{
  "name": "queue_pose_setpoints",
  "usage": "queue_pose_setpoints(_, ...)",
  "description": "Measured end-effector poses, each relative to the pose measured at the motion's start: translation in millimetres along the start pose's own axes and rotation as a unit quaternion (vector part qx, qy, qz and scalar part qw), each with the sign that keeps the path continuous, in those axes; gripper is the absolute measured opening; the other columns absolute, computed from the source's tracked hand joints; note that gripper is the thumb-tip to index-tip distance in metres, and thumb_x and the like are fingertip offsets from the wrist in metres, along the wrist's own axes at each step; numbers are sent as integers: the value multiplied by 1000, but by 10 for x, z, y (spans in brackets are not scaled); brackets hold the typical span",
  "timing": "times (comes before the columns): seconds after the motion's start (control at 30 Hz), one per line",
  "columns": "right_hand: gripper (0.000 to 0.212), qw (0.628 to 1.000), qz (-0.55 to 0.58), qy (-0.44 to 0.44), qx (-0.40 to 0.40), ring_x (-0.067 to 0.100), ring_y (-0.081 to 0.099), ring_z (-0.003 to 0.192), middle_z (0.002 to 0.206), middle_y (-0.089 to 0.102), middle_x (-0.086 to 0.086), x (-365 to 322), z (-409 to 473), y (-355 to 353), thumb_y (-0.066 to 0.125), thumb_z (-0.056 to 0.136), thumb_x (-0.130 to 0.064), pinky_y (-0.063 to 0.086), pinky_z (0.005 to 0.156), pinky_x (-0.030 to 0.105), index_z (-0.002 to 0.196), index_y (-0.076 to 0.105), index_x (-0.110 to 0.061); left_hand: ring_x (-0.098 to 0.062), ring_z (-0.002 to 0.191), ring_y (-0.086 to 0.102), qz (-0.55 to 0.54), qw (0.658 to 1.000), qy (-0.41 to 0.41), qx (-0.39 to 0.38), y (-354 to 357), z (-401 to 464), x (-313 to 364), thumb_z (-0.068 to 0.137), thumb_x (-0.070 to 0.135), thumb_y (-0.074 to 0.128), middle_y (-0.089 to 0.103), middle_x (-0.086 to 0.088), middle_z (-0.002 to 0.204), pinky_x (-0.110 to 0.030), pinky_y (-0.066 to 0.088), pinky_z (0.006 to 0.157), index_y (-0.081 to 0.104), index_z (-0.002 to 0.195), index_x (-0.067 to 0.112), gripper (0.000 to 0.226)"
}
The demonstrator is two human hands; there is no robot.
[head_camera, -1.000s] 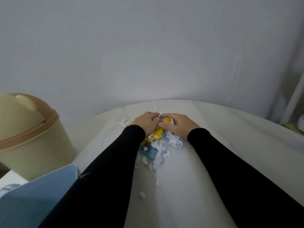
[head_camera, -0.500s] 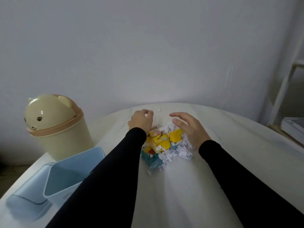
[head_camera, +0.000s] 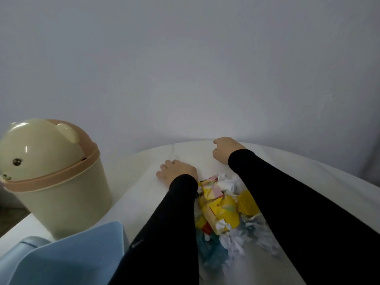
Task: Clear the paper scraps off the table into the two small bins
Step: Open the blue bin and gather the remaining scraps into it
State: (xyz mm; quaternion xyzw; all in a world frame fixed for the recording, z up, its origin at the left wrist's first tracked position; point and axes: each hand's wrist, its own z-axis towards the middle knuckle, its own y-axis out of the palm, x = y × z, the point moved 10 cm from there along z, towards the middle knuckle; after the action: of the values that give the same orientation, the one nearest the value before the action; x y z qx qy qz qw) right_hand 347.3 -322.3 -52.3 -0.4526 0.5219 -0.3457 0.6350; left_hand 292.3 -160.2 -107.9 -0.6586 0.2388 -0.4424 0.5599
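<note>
one camera on the person's head looks forward and down, close over both sleeves, across the white table [head_camera: 308,182] toward the bare wall [head_camera: 185,68].

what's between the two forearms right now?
Head view: the pile of paper scraps, yellow, white and blue, lies on the table between the sleeves, nearer than both hands.

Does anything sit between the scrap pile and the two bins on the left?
Only the left forearm lies between the scrap pile and the blue bin and bear bin; table otherwise bare.
</note>
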Motion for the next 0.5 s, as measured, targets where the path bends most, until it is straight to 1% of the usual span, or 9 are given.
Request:
queue_pose_setpoints(0.07, 41, 999, -26, 7, -21, 28, 48, 126, 141, 47, 13, -16, 112, 117, 38, 96, -15, 40, 101, 32, 135, 46, -5, -27, 125, 38, 25, 999, 15, 23, 6, 13, 19, 92, 22, 30, 43, -8, 135, -43, 25, 100, 46, 131, 12, 43)
queue_pose_setpoints(0.13, 41, 998, -44, 10, -49, 28, 47, 127, 141, 47, 13, -23, 185, 235, 37, 97, -18, 38, 102, 32, 135, 46, -4, -27, 126, 37, 39, 998, 26, 30, 16, 16, 14, 91, 21, 30, 42, -8, 136, -44, 25, 100, 46, 131, 12, 43)
queue_pose_setpoints(0.23, 40, 995, -64, 7, -83, 29, 50, 124, 137, 52, 14, -16, 173, 365, 36, 98, -22, 39, 100, 31, 129, 52, -3, -27, 128, 35, 37, 998, 45, 36, 12, 2, 16, 91, 21, 30, 40, -8, 139, -45, 25, 101, 45, 131, 14, 43)
queue_pose_setpoints(0.3, 41, 994, -71, -3, -88, 30, 51, 122, 134, 54, 15, -29, 76, 360, 36, 99, -27, 39, 99, 31, 127, 54, -3, -27, 129, 35, 38, 998, 50, 23, 1, -16, 19, 92, 20, 30, 40, -9, 139, -44, 25, 102, 44, 133, 13, 44)
queue_pose_setpoints(0.37, 43, 993, -66, -8, -98, 29, 53, 120, 132, 56, 14, -34, -79, 317, 37, 99, -33, 39, 98, 32, 124, 57, -4, -28, 129, 38, 28, 999, 42, -6, -13, -58, 9, 92, 20, 32, 42, -9, 140, -42, 26, 104, 45, 134, 11, 45)
queue_pose_setpoints(0.43, 45, 992, -54, -7, -116, 29, 56, 115, 126, 60, 15, 6, -268, 280, 38, 99, -37, 40, 95, 31, 119, 60, -3, -30, 125, 45, -4, 999, 34, -32, -36, -141, 18, 91, 20, 36, 49, -11, 136, -40, 33, 106, 51, 130, 9, 43)
queue_pose_setpoints(0.5, 48, 989, -46, 0, -138, 28, 56, 114, 126, 60, 15, 54, -484, 236, 39, 99, -42, 39, 94, 31, 115, 61, -3, -31, 120, 51, -47, 997, 34, -58, -36, -242, 19, 89, 22, 40, 56, -12, 131, -39, 39, 103, 57, 124, 7, 41)
